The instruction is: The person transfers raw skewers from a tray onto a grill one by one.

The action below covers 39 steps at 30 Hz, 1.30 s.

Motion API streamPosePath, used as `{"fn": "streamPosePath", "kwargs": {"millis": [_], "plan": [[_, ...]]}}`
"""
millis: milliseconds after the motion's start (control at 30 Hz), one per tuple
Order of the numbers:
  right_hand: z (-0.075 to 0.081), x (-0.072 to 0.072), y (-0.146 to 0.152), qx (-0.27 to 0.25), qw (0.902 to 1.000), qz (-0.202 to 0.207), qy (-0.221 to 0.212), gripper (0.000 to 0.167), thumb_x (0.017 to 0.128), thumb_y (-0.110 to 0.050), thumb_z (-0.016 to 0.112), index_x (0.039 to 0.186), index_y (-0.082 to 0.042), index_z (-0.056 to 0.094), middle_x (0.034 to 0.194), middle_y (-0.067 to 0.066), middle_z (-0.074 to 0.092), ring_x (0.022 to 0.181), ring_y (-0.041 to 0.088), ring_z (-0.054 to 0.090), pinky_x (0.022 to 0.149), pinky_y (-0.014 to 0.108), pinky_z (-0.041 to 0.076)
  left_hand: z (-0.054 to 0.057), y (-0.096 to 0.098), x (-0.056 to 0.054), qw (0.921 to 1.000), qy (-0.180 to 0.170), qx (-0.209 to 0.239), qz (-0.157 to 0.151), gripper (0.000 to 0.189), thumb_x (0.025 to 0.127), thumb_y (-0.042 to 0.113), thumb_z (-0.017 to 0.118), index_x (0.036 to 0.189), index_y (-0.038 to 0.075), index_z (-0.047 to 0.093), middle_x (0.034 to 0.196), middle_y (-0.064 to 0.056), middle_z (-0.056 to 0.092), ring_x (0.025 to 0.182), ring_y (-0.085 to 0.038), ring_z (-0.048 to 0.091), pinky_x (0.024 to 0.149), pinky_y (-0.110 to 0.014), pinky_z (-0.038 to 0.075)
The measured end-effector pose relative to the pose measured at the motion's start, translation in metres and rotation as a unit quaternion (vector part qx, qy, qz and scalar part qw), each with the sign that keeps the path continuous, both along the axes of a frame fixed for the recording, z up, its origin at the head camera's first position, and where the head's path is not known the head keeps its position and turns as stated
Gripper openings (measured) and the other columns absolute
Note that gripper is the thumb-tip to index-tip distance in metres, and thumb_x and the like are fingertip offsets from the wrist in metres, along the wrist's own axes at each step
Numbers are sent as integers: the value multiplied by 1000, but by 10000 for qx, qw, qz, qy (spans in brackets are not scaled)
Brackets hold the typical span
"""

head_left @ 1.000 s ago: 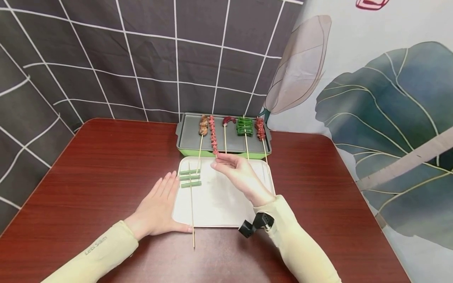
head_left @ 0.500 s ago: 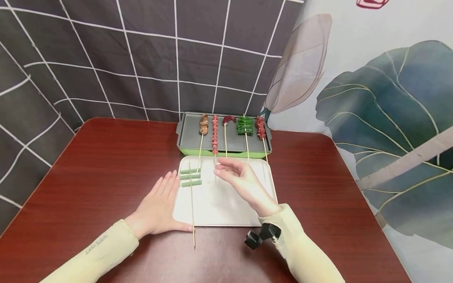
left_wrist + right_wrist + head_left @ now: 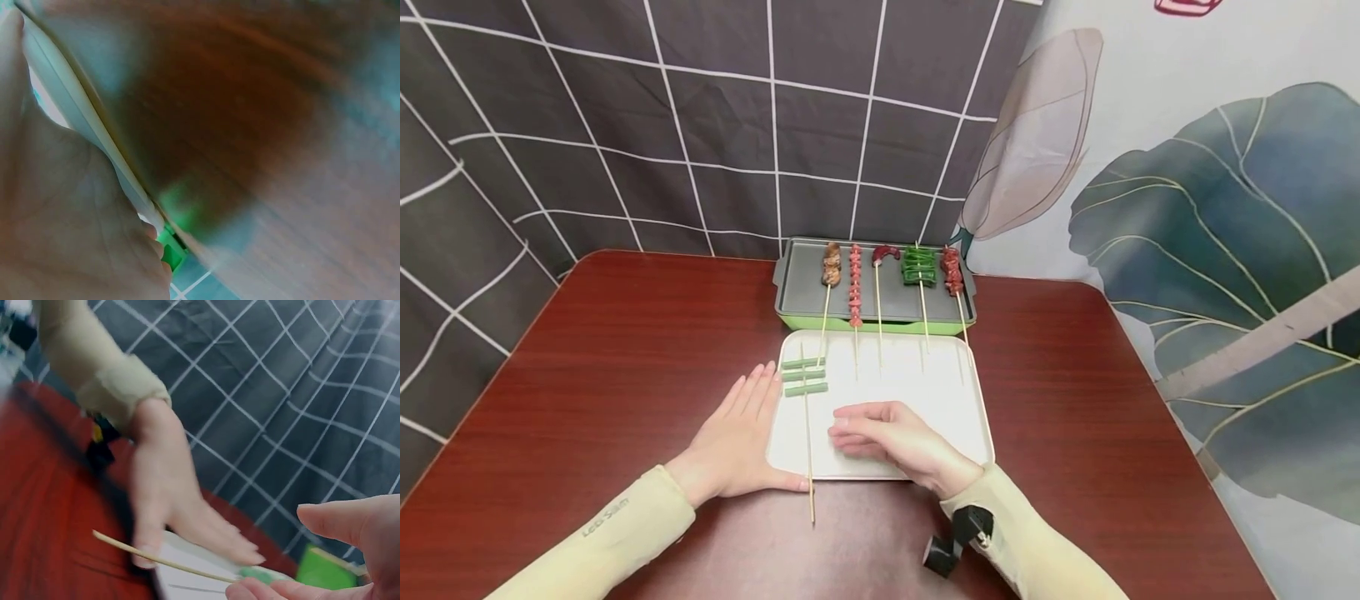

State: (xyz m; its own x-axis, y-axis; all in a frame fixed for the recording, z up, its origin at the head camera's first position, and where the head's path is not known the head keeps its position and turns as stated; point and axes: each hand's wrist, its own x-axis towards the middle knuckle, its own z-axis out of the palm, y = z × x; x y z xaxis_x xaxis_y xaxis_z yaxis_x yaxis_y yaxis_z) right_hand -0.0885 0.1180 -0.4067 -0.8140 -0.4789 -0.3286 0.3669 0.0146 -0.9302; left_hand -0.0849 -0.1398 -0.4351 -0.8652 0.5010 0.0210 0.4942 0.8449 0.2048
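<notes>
My left hand point(image 3: 737, 437) spreads along the left side of a white tray point(image 3: 940, 392), fingers straight at its edge, thumb at the front rim beside a skewer stick. That skewer, with three short green vegetable pieces point(image 3: 805, 389), lies on the tray, its stick end jutting over the front rim. Over the tray's front half is my right hand point(image 3: 895, 442), fingers loosely bent, holding nothing; in the right wrist view its thumb point(image 3: 334, 520) stands apart from the fingers. A skewer of pink-red pieces point(image 3: 855, 287) rests on the grey grill pan point(image 3: 801, 287) behind the tray.
Also on the pan lie a brown meat skewer point(image 3: 831, 265), a dark red curved piece point(image 3: 886, 254) on a stick, a green vegetable skewer point(image 3: 918, 267) and a red meat skewer point(image 3: 952, 271). Their sticks reach toward the tray. Grey checked cloth point(image 3: 715, 125) hangs behind the table point(image 3: 625, 350).
My right hand has let go of the pink-red skewer, leaving it on the pan, and has moved back toward the front of the tray. My left hand has stayed put.
</notes>
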Motion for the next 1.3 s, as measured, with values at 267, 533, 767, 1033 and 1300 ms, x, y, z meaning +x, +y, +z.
{"fn": "streamPosePath", "kwargs": {"millis": [267, 533, 767, 1033, 1300], "plan": [[-12, 0, -14, -339, 9965, 62, -763, 41, 102, -9, 60, 132, 19, 54, 120, 29, 67, 108, 30, 69, 96, 36, 53, -1, 1, 1, 9999, 48, 148, -23, 141, 68, 90, 62, 152, -16, 27, 161, -32, 22, 150, -43, 19, 121, -53, 18], [-14, -1, -23, -452, 9937, 279, -983, 38, 102, -7, 59, 131, 18, 55, 118, 28, 67, 104, 26, 70, 95, 37, 54, 1, 1, 0, 9999, 51, 132, -32, 140, 68, 89, 63, 152, -16, 27, 161, -32, 21, 150, -43, 19, 121, -52, 17], [-15, -2, -24, -474, 9919, 296, -1137, 38, 100, -6, 61, 131, 16, 56, 115, 25, 69, 97, 22, 71, 94, 39, 55, -2, 0, 0, 9998, 104, 190, -49, 140, 69, 90, 61, 152, -17, 26, 160, -33, 22, 150, -43, 19, 122, -52, 16], [-18, -2, -22, -484, 9934, 172, -1022, 37, 97, 4, 62, 132, 15, 57, 107, 17, 72, 95, 20, 71, 91, 37, 56, 0, 0, 1, 9999, 57, 93, -6, 142, 68, 93, 59, 152, -17, 25, 160, -33, 24, 150, -43, 20, 122, -52, 17], [-18, -2, -22, -422, 9958, 10, -806, 38, 95, 8, 61, 132, 15, 57, 107, 20, 72, 88, 17, 71, 86, 33, 58, 0, 0, 1, 9999, 65, 77, 2, 142, 68, 93, 58, 152, -17, 26, 159, -33, 24, 150, -43, 20, 122, -52, 17]]}}
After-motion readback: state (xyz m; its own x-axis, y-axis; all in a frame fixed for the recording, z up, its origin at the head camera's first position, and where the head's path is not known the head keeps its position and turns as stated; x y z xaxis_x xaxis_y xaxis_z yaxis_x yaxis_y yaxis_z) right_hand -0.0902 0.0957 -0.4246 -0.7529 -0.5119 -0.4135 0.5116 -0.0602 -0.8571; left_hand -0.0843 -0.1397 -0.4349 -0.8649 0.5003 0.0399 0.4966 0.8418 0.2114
